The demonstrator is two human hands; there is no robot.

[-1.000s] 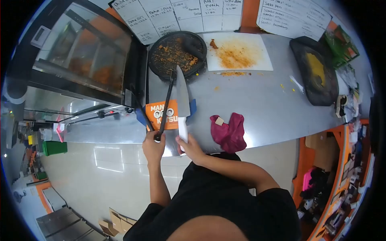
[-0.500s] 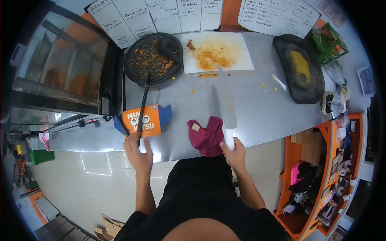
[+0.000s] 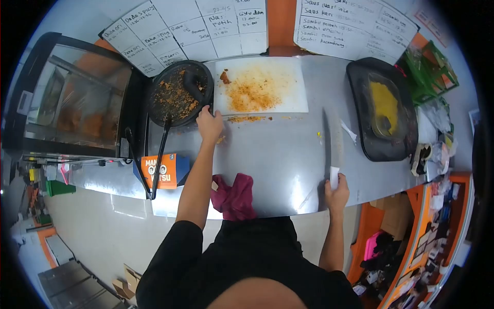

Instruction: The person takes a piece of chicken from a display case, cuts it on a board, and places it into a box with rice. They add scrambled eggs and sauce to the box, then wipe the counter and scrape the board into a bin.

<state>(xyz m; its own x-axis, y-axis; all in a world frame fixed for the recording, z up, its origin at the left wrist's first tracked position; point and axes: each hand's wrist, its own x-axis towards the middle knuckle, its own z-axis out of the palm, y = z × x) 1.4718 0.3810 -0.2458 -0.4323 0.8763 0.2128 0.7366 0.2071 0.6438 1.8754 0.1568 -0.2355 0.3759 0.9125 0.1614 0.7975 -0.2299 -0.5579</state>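
My left hand (image 3: 210,125) reaches to the lower left corner of the white cutting board (image 3: 296,85), beside the rim of the round black pan (image 3: 172,98). Its fingers are apart, with nothing visible between them. In my right hand (image 3: 337,194) is the white handle of a large knife (image 3: 335,144), its blade pointing away from me over the steel table. Orange crumbs (image 3: 252,97) cover part of the board. Black tongs (image 3: 161,154) lean from the pan across an orange and blue box (image 3: 167,170). A maroon cloth (image 3: 234,198) lies at the table's front edge.
A black tray (image 3: 360,118) with a container of yellow food (image 3: 385,105) stands on the right. The glass-fronted cabinet (image 3: 82,103) is at the left. Behind the steel table (image 3: 267,170) are whiteboards (image 3: 216,31); a green rack (image 3: 432,67) stands at the back right.
My left hand has left the tongs and moved up to between the pan and the board. My right hand has carried the knife to the right, away from the cloth. The view has shifted.
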